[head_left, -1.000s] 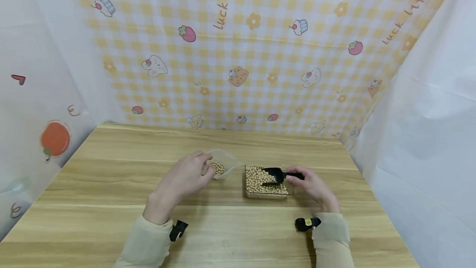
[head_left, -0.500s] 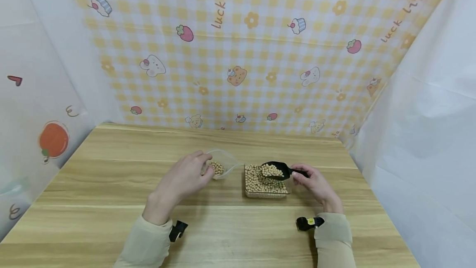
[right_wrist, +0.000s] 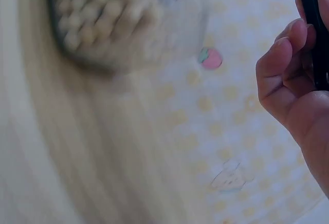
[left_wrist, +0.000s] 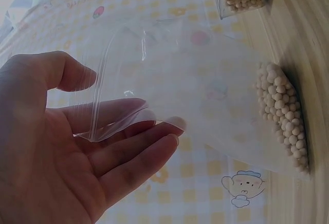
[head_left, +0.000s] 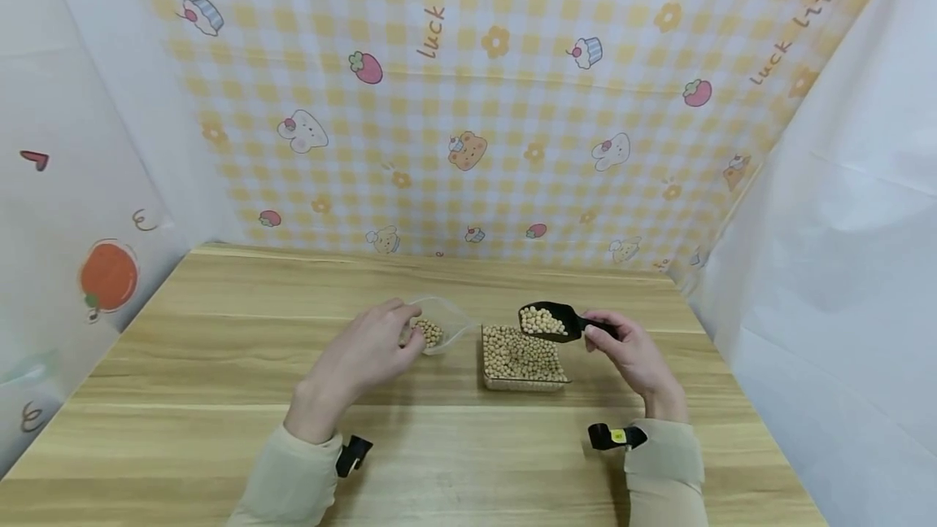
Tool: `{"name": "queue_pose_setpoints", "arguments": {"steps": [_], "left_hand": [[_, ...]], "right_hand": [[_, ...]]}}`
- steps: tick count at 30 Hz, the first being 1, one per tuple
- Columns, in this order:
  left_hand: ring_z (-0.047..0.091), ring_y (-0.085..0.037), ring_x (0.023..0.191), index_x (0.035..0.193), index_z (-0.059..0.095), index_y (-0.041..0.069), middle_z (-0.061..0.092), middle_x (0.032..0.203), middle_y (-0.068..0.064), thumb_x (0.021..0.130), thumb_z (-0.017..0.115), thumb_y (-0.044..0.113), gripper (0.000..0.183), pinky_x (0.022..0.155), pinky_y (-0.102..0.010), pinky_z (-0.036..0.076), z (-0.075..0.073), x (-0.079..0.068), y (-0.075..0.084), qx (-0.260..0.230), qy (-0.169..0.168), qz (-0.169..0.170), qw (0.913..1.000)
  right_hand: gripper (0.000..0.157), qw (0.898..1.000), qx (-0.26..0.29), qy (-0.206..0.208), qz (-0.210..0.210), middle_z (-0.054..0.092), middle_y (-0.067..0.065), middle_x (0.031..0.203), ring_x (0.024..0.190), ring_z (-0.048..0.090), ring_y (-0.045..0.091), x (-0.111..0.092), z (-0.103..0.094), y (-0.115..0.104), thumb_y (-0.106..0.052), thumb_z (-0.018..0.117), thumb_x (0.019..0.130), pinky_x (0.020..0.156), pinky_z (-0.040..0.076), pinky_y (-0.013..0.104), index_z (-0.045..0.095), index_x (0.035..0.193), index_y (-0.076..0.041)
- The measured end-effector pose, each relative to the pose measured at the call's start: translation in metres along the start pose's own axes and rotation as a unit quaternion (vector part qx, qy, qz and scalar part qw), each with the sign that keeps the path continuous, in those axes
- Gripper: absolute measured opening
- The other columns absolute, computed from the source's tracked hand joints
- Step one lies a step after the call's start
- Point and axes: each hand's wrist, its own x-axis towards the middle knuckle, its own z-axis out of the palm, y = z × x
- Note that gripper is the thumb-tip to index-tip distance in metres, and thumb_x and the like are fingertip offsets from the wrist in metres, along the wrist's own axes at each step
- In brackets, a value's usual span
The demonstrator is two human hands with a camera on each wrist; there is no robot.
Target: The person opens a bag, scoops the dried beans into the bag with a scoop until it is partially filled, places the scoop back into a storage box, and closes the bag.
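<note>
Partly behind left hand (head_left: 366, 348), head view — clear bag (head_left: 448, 315); its beans (head_left: 429, 334)

Two hands (head_left: 372, 350) (head_left: 635, 354) working, one bag (left_wrist: 205, 90) touching the left, one scoop (head_left: 573, 320) resting in the right, one box (head_left: 523, 385) sitting between

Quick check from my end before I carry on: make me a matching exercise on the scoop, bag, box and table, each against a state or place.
1. Scoop
2. Bag
3. Box
4. Table

A. Wood-grained and flat
B. See-through, touched by the left hand
C. Black, held in the right hand
D. Rectangular, with beans inside

Pairs: 1-C, 2-B, 3-D, 4-A
</note>
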Motion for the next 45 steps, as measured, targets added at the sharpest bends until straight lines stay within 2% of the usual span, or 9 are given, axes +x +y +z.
{"name": "queue_pose_setpoints", "arguments": {"steps": [6, 9, 14, 18, 22, 28, 30, 35, 45], "left_hand": [[0.06, -0.018, 0.093, 0.121, 0.066, -0.002, 0.064, 0.118, -0.011, 0.093, 0.053, 0.022, 0.039, 0.083, -0.037, 0.051, 0.0, 0.001, 0.001, 0.001, -0.003, -0.004, 1.0], [0.059, -0.017, 0.09, 0.122, 0.065, -0.002, 0.064, 0.118, -0.011, 0.093, 0.054, 0.022, 0.039, 0.083, -0.037, 0.05, 0.0, 0.001, 0.002, 0.001, -0.005, -0.006, 1.0], [0.058, -0.016, 0.086, 0.123, 0.065, -0.002, 0.064, 0.117, -0.011, 0.093, 0.054, 0.022, 0.04, 0.082, -0.037, 0.05, -0.001, 0.003, 0.003, 0.002, -0.009, -0.005, 0.9999], [0.059, -0.017, 0.087, 0.123, 0.065, -0.002, 0.065, 0.115, -0.012, 0.093, 0.055, 0.022, 0.04, 0.082, -0.038, 0.051, -0.001, 0.004, 0.003, 0.007, -0.009, -0.001, 0.9999], [0.062, -0.021, 0.095, 0.122, 0.065, -0.002, 0.065, 0.116, -0.011, 0.092, 0.056, 0.022, 0.039, 0.087, -0.04, 0.051, 0.001, 0.004, 0.002, 0.012, -0.003, 0.004, 0.9999], [0.062, -0.024, 0.102, 0.124, 0.064, -0.002, 0.064, 0.119, -0.011, 0.092, 0.055, 0.023, 0.041, 0.09, -0.041, 0.05, 0.003, 0.003, 0.0, 0.006, -0.002, 0.005, 1.0], [0.063, -0.024, 0.101, 0.124, 0.064, -0.002, 0.064, 0.119, -0.011, 0.092, 0.055, 0.023, 0.041, 0.089, -0.041, 0.05, 0.002, 0.002, 0.0, 0.005, -0.003, 0.004, 1.0], [0.062, -0.026, 0.103, 0.123, 0.064, -0.002, 0.064, 0.118, -0.011, 0.093, 0.056, 0.024, 0.041, 0.09, -0.041, 0.05, 0.002, 0.002, 0.002, 0.005, -0.007, -0.003, 1.0], [0.062, -0.026, 0.103, 0.121, 0.065, -0.003, 0.064, 0.117, -0.012, 0.093, 0.055, 0.024, 0.04, 0.091, -0.042, 0.05, -0.002, 0.0, 0.002, 0.005, 0.002, -0.005, 1.0]], "right_hand": [[0.022, 0.997, -0.069, 0.012, -0.024, 0.06, 0.005, 0.087, 0.079, 0.056, 0.014, 0.006, 0.016, -0.021, 0.001, 0.053, 0.098, 0.071, 0.05, 0.026, 0.058, 0.117, 0.011], [0.023, 0.994, -0.106, 0.027, -0.031, 0.06, 0.01, 0.084, 0.077, 0.057, 0.016, 0.011, 0.029, -0.031, -0.002, 0.056, 0.097, 0.072, 0.05, 0.026, 0.059, 0.116, 0.011], [0.024, 0.992, -0.121, 0.028, -0.029, 0.058, 0.02, 0.084, 0.075, 0.057, 0.022, 0.02, 0.056, -0.044, -0.005, 0.058, 0.097, 0.072, 0.052, 0.03, 0.061, 0.116, 0.009], [0.024, 0.992, -0.125, 0.014, -0.031, 0.058, 0.017, 0.083, 0.075, 0.056, 0.028, 0.025, 0.077, -0.051, -0.008, 0.059, 0.097, 0.07, 0.052, 0.031, 0.063, 0.116, 0.006], [0.023, 0.992, -0.128, 0.004, -0.024, 0.058, 0.012, 0.082, 0.071, 0.054, 0.027, 0.028, 0.095, -0.055, -0.011, 0.061, 0.097, 0.062, 0.048, 0.027, 0.064, 0.116, 0.0], [0.026, 0.987, -0.159, 0.01, 0.02, 0.06, 0.012, 0.087, 0.072, 0.054, 0.034, 0.03, 0.117, -0.058, -0.014, 0.063, 0.095, 0.058, 0.046, 0.027, 0.065, 0.12, -0.004], [0.027, 0.983, -0.183, 0.018, 0.023, 0.062, 0.01, 0.092, 0.074, 0.056, 0.032, 0.029, 0.124, -0.06, -0.015, 0.064, 0.095, 0.06, 0.047, 0.028, 0.065, 0.12, -0.005], [0.022, 0.967, -0.251, 0.039, -0.017, 0.066, 0.005, 0.103, 0.078, 0.059, 0.019, 0.026, 0.136, -0.068, -0.018, 0.068, 0.092, 0.065, 0.051, 0.028, 0.069, 0.113, -0.01], [0.018, 0.915, -0.369, 0.073, -0.147, 0.063, 0.0, 0.088, 0.07, 0.053, 0.01, 0.024, 0.155, -0.073, -0.012, 0.074, 0.086, 0.058, 0.047, 0.025, 0.072, 0.104, -0.009]]}}
